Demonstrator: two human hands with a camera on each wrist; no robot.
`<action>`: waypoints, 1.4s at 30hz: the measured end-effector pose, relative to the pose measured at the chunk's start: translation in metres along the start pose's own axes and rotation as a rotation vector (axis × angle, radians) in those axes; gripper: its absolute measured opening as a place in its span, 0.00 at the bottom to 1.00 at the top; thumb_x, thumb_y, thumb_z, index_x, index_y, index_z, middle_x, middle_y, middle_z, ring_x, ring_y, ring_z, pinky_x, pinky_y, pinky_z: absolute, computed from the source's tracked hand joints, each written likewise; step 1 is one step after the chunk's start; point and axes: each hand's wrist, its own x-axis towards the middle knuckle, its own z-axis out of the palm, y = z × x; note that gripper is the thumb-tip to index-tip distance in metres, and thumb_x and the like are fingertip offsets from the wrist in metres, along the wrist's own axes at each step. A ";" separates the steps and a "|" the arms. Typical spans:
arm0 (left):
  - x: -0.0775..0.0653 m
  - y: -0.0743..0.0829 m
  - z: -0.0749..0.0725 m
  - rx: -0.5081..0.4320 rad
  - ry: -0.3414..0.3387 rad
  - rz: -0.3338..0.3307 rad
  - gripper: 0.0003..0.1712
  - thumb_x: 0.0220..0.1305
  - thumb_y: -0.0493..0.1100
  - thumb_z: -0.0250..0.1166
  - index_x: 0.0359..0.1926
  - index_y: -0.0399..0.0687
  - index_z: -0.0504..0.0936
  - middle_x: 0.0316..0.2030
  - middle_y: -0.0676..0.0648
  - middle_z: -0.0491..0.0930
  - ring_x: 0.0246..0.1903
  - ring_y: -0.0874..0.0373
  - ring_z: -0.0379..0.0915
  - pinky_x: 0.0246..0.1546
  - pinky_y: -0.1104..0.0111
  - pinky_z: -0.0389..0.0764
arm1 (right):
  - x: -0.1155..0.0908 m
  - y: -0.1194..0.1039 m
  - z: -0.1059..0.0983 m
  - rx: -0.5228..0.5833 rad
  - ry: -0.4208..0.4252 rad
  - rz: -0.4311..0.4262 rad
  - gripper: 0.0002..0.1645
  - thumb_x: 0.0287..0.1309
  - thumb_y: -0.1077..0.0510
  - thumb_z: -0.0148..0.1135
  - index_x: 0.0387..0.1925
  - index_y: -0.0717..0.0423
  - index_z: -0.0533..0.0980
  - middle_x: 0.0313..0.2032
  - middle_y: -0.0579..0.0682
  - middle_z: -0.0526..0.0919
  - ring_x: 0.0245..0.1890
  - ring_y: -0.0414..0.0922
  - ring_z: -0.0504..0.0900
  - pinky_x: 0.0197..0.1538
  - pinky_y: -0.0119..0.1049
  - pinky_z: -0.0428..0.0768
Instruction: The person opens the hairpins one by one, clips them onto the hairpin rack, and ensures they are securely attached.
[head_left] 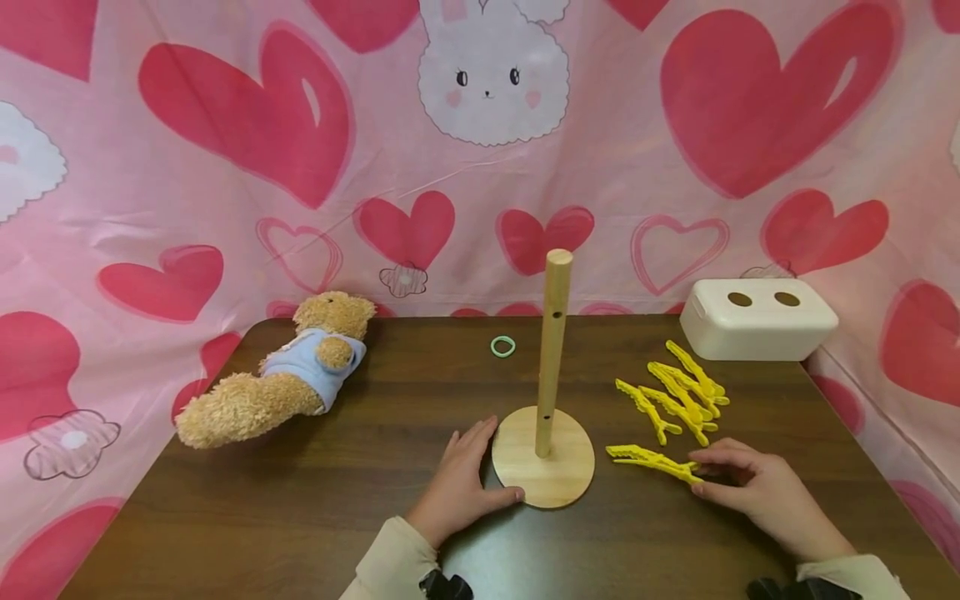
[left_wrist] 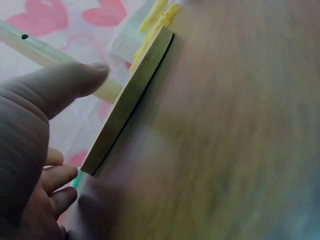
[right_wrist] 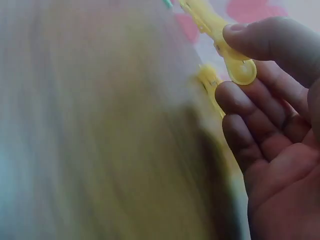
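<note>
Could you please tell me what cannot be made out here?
Head view: most of the inside of the box, hidden by its walls.
Right wrist view: far tip of the held clip, cut off by the top edge.
Right wrist view: grain of the table, lost in blur.
Left wrist view: part of the yellow clips, hidden by the base.

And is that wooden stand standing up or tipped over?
The wooden stand is upright: round base flat on the table, pole pointing up.

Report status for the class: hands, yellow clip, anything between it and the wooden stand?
Left hand at base of wooden stand. Right hand pinches yellow clip by handle end. Other clips beyond; nothing seen between held clip and stand.
</note>
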 end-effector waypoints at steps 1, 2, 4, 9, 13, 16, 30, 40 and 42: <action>0.001 0.000 0.001 0.014 -0.005 0.001 0.59 0.51 0.60 0.78 0.76 0.42 0.60 0.74 0.41 0.62 0.74 0.46 0.53 0.74 0.44 0.44 | 0.002 -0.003 0.003 0.005 0.000 -0.005 0.18 0.49 0.58 0.79 0.44 0.52 0.86 0.38 0.42 0.84 0.37 0.33 0.83 0.39 0.22 0.79; 0.002 0.001 0.001 0.024 -0.010 0.003 0.60 0.50 0.61 0.78 0.76 0.41 0.60 0.73 0.41 0.62 0.74 0.46 0.53 0.74 0.44 0.44 | 0.004 -0.006 0.005 0.002 -0.005 0.002 0.17 0.49 0.57 0.79 0.43 0.51 0.86 0.38 0.43 0.84 0.36 0.34 0.83 0.39 0.23 0.79; 0.003 0.001 0.003 0.042 -0.016 0.004 0.60 0.49 0.62 0.78 0.76 0.42 0.61 0.73 0.42 0.62 0.74 0.46 0.53 0.74 0.43 0.43 | 0.007 -0.012 0.011 0.009 -0.011 0.008 0.17 0.48 0.56 0.80 0.42 0.50 0.87 0.37 0.43 0.85 0.36 0.36 0.83 0.38 0.25 0.79; 0.005 0.003 0.005 0.085 -0.016 0.001 0.59 0.48 0.62 0.79 0.75 0.41 0.63 0.73 0.41 0.63 0.74 0.45 0.54 0.73 0.43 0.43 | 0.015 -0.023 0.026 0.069 -0.043 0.006 0.16 0.48 0.56 0.80 0.41 0.50 0.87 0.35 0.44 0.85 0.34 0.38 0.82 0.37 0.28 0.80; 0.006 0.004 0.006 0.134 -0.019 0.001 0.58 0.49 0.63 0.78 0.74 0.40 0.65 0.73 0.42 0.64 0.74 0.45 0.53 0.73 0.43 0.44 | 0.023 -0.029 0.038 0.093 -0.069 0.025 0.15 0.48 0.54 0.80 0.40 0.49 0.87 0.33 0.44 0.84 0.32 0.40 0.81 0.36 0.31 0.80; 0.006 0.004 0.006 0.149 -0.025 -0.002 0.57 0.49 0.63 0.78 0.74 0.40 0.66 0.73 0.42 0.64 0.74 0.45 0.53 0.73 0.43 0.44 | 0.029 -0.031 0.046 0.104 -0.078 0.024 0.15 0.48 0.54 0.80 0.40 0.49 0.87 0.32 0.43 0.84 0.32 0.41 0.81 0.35 0.32 0.80; 0.008 0.003 0.006 0.176 -0.030 -0.013 0.58 0.49 0.65 0.77 0.74 0.42 0.65 0.73 0.44 0.63 0.74 0.46 0.53 0.73 0.43 0.44 | 0.047 -0.050 0.071 0.131 -0.120 0.012 0.16 0.47 0.51 0.81 0.40 0.45 0.88 0.32 0.42 0.82 0.34 0.41 0.80 0.38 0.32 0.79; 0.008 0.005 0.005 0.178 -0.038 -0.017 0.57 0.50 0.64 0.77 0.74 0.42 0.66 0.73 0.44 0.63 0.74 0.46 0.52 0.73 0.42 0.44 | 0.054 -0.062 0.084 0.196 -0.132 -0.036 0.16 0.47 0.55 0.81 0.40 0.47 0.88 0.34 0.43 0.82 0.34 0.41 0.81 0.39 0.32 0.80; 0.008 0.005 0.005 0.187 -0.037 -0.012 0.57 0.49 0.64 0.77 0.74 0.42 0.66 0.73 0.44 0.64 0.74 0.46 0.53 0.73 0.42 0.45 | 0.056 -0.065 0.086 0.192 -0.145 -0.037 0.16 0.47 0.54 0.80 0.40 0.47 0.88 0.34 0.43 0.82 0.35 0.42 0.81 0.40 0.32 0.80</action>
